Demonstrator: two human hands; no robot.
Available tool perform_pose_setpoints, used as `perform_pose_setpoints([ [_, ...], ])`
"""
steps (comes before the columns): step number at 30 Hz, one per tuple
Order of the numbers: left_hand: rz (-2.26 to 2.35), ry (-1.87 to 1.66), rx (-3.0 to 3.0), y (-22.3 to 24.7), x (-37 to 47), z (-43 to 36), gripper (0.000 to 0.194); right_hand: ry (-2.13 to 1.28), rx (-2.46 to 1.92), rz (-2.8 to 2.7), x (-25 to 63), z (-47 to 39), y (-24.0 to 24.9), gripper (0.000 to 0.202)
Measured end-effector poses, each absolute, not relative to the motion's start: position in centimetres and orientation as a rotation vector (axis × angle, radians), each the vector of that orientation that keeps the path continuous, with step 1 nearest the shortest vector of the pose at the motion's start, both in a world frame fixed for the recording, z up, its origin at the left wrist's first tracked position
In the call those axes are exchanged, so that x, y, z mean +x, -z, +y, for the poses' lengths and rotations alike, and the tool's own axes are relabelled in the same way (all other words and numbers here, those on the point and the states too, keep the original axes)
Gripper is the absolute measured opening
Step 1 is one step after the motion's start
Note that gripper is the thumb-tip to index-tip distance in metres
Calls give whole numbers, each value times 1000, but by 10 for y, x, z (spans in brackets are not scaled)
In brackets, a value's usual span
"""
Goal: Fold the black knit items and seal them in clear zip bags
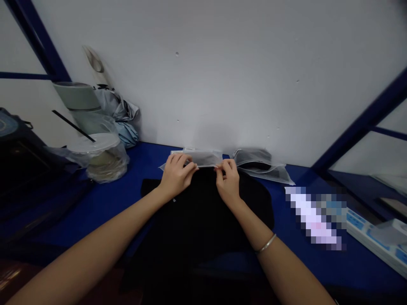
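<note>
A translucent plastic bag (pixel 206 158) lies at the back of the blue table, against the wall. My left hand (pixel 178 173) pinches the bag's near edge on its left part. On the right part of the same edge, my right hand (pixel 228 180) also has its fingertips closed. Black fabric (pixel 197 224) spreads beneath both hands and toward me, its far end touching the bag's edge. To the right of my right hand lies a second translucent bag (pixel 270 169) with something dark inside.
A lidded cup (pixel 104 163) with a black straw, a pale green tumbler (pixel 78 99) and a folded umbrella (pixel 117 106) stand on the blue table (pixel 79 207) at left. A dark bag (pixel 22 156) is far left. A power strip (pixel 372 237) lies at right.
</note>
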State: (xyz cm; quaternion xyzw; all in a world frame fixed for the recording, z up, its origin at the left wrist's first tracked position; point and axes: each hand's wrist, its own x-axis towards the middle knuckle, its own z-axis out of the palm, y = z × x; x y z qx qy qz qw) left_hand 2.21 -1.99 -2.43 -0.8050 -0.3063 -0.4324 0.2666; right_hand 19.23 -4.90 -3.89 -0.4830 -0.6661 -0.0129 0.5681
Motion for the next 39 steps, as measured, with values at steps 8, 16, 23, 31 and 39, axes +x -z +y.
perform_pose_setpoints([
  [8, -791, 1222, -2128, 28, 20, -18, 6, -119, -1061, -1495, 192, -50, 36, 10],
  [16, -754, 1418, -2116, 30, 21, -23, 9, -138, -992, -1534, 191, -52, 37, 10],
  [23, -1012, 1440, -2285, 35, 30, -26, 19, -136, -997, -1562, 191, -50, 40, 11],
  [31, -1253, 1630, -2428, 38, 35, -22, 25, -184, -979, -1558, 187, -51, 42, 5],
  [39, -979, 1265, -2169, 30, 27, -22, 15, -22, -1023, -1620, 185, -54, 38, 17],
])
